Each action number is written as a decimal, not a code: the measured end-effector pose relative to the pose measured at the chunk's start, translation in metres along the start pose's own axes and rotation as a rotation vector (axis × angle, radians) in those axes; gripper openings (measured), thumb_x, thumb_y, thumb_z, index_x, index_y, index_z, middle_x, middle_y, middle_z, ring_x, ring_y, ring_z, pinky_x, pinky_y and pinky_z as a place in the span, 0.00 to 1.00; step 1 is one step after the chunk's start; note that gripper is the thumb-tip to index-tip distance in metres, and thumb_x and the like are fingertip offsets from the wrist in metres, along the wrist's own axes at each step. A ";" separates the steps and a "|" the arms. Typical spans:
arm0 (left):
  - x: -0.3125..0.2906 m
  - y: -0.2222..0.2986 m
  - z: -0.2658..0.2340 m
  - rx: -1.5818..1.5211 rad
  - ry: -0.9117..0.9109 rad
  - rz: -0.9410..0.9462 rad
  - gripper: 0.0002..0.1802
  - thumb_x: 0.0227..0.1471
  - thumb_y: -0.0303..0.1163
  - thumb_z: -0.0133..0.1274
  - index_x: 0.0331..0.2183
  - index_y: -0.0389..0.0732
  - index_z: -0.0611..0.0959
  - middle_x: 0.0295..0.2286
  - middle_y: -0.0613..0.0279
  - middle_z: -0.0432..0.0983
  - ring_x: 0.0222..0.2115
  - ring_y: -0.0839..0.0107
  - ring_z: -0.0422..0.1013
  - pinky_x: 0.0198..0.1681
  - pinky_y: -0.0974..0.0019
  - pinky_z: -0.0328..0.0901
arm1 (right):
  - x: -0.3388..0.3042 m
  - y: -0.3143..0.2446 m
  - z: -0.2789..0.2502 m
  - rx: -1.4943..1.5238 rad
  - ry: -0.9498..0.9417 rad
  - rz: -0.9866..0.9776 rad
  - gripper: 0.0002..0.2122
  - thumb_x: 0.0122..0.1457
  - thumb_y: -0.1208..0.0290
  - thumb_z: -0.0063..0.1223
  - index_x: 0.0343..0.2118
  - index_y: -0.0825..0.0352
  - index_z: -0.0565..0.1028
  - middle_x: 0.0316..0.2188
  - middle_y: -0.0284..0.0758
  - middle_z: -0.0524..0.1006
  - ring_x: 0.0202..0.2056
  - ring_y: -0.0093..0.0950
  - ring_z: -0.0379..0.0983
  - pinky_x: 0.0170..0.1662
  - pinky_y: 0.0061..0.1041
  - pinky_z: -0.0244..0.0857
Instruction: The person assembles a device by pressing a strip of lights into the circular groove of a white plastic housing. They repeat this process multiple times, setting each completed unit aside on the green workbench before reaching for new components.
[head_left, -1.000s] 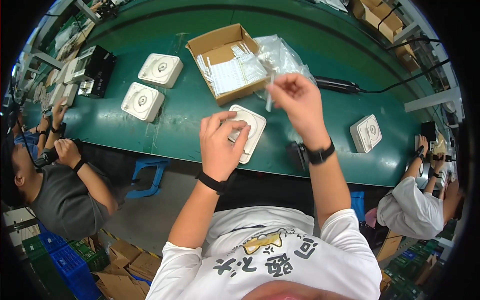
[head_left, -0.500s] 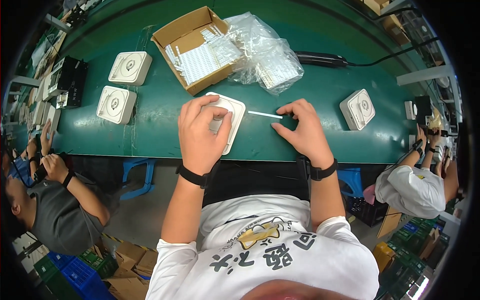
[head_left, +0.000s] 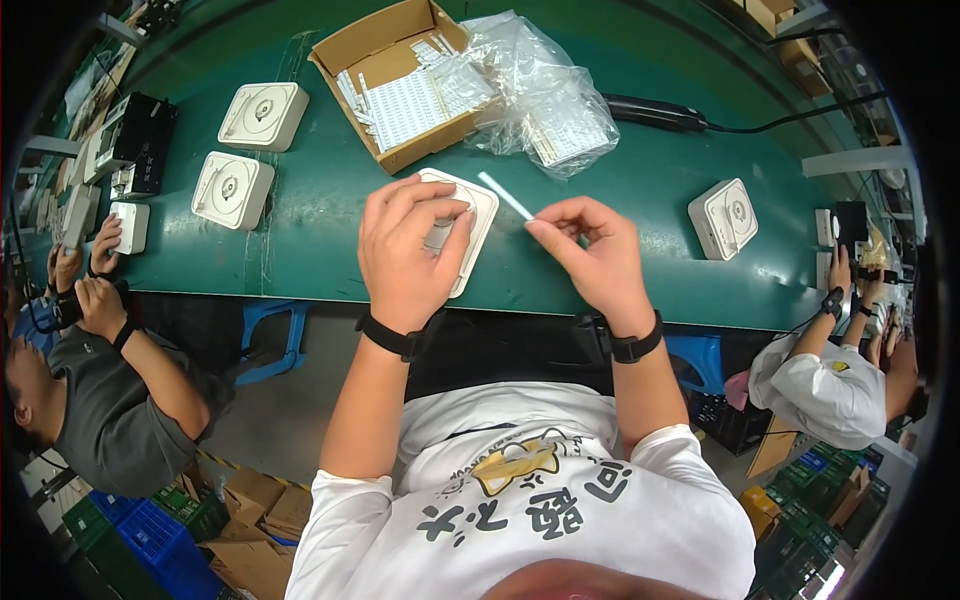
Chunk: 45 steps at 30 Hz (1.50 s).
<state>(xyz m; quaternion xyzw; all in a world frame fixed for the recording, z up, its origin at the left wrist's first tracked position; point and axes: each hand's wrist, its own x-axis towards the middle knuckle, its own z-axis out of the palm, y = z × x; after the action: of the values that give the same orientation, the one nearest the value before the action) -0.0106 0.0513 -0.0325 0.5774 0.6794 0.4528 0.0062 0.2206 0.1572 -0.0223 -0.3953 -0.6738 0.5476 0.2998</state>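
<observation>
My left hand (head_left: 412, 250) bends over a white square device (head_left: 484, 215) with rounded corners, close to the table's near edge. Its fingers and thumb are closed on the device and cover much of its face. Just to the right, my right hand (head_left: 600, 255) pinches the lower end of a thin white strip (head_left: 505, 195) between thumb and forefinger. The strip is lifted and slants up to the left, its far end close to the device's right edge.
Beyond my hands stand an open cardboard box (head_left: 430, 142) of white strips and a clear plastic bag (head_left: 535, 75). A black corded tool (head_left: 655, 112) lies right of them. Similar devices sit left (head_left: 232, 190) and right (head_left: 722, 220). Co-workers occupy both sides.
My right hand has taken hold of the strip, which lay on the table, and tilted it up. My left hand stays on the device. At far left, a co-worker's hand now touches a white device.
</observation>
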 end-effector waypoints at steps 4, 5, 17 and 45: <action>-0.001 -0.002 -0.001 0.003 -0.013 0.008 0.07 0.58 0.28 0.77 0.40 0.44 0.97 0.49 0.63 0.92 0.59 0.49 0.81 0.63 0.49 0.75 | 0.001 -0.011 0.018 -0.129 -0.077 -0.132 0.07 0.66 0.74 0.80 0.45 0.66 0.92 0.36 0.32 0.92 0.34 0.18 0.83 0.44 0.21 0.75; -0.001 -0.002 -0.001 0.006 -0.021 0.011 0.07 0.58 0.28 0.76 0.40 0.44 0.97 0.49 0.63 0.92 0.59 0.49 0.81 0.63 0.49 0.75 | 0.001 -0.012 0.019 -0.213 -0.116 -0.180 0.08 0.65 0.75 0.81 0.45 0.65 0.93 0.36 0.32 0.92 0.33 0.18 0.83 0.44 0.21 0.76; -0.002 0.000 -0.001 0.008 -0.020 -0.005 0.06 0.61 0.28 0.75 0.41 0.45 0.97 0.50 0.66 0.92 0.59 0.49 0.80 0.63 0.49 0.75 | 0.014 -0.014 0.027 -0.193 0.112 -0.397 0.05 0.66 0.79 0.77 0.44 0.66 0.92 0.42 0.35 0.93 0.39 0.22 0.86 0.49 0.24 0.79; -0.003 -0.007 0.001 0.020 -0.043 0.018 0.05 0.63 0.34 0.72 0.42 0.50 0.95 0.51 0.75 0.90 0.61 0.51 0.77 0.61 0.46 0.70 | 0.037 -0.007 0.039 -0.128 -0.055 -0.345 0.07 0.70 0.78 0.75 0.49 0.65 0.91 0.41 0.34 0.92 0.42 0.24 0.84 0.49 0.27 0.81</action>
<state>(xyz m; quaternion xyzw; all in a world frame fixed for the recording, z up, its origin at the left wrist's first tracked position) -0.0142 0.0497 -0.0388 0.5930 0.6786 0.4333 0.0112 0.1677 0.1685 -0.0247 -0.2770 -0.7732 0.4545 0.3449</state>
